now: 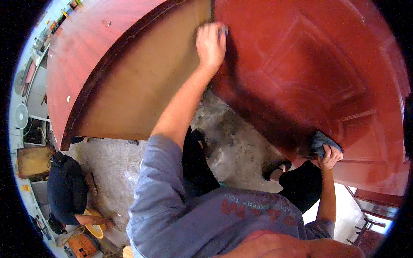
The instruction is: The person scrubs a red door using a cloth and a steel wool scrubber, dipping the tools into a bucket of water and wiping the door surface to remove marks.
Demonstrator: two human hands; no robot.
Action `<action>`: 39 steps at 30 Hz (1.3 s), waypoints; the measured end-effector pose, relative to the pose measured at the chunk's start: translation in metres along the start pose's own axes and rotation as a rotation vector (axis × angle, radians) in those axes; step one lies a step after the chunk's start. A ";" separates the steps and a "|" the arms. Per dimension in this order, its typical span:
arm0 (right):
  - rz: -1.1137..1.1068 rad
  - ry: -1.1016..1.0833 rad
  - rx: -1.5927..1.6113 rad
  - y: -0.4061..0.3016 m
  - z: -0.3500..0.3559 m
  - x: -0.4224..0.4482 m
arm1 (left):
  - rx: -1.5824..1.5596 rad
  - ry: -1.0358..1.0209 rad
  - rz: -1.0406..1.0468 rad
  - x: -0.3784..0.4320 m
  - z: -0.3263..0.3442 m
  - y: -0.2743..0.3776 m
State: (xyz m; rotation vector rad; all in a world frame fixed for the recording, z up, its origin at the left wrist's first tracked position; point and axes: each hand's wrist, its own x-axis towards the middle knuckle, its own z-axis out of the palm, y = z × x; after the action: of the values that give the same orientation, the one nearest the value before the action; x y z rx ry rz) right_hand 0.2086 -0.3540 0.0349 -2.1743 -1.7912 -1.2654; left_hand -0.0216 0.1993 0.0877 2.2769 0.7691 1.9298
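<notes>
My left hand (211, 43) is closed on a small dark object (223, 31), too blurred to name, where the tan panel (145, 74) meets a red-brown carved wooden door panel (280, 54). Lower right, my right hand (331, 157) grips a bunched blue-grey cloth (324, 143) against the red panel's surface. Raised mouldings run across that panel. The tan panel has a dark curved-looking edge, with a pinkish-red surface (77, 54) beyond it.
At lower left a person (66, 188) bends beside a yellow basin (94, 224) and an orange case (82, 245). A white fan (21, 116) and cluttered shelving line the left. Dark wooden furniture (364, 230) stands at lower right. The concrete floor (226, 151) shows between my feet.
</notes>
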 end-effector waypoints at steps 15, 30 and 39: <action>0.003 -0.006 -0.013 -0.002 -0.001 0.005 | 0.035 -0.137 0.030 -0.013 0.003 -0.020; -0.023 0.006 -0.034 0.001 0.006 -0.002 | -0.048 -0.102 -0.022 -0.015 0.005 -0.011; -0.021 0.066 -0.024 -0.004 0.005 0.003 | 0.023 -0.016 -0.118 -0.025 0.018 -0.011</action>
State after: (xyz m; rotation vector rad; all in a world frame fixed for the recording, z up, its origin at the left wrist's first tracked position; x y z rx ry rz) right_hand 0.2079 -0.3475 0.0317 -2.1053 -1.7879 -1.3536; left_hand -0.0105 0.2039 0.0566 2.2024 0.9065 1.8586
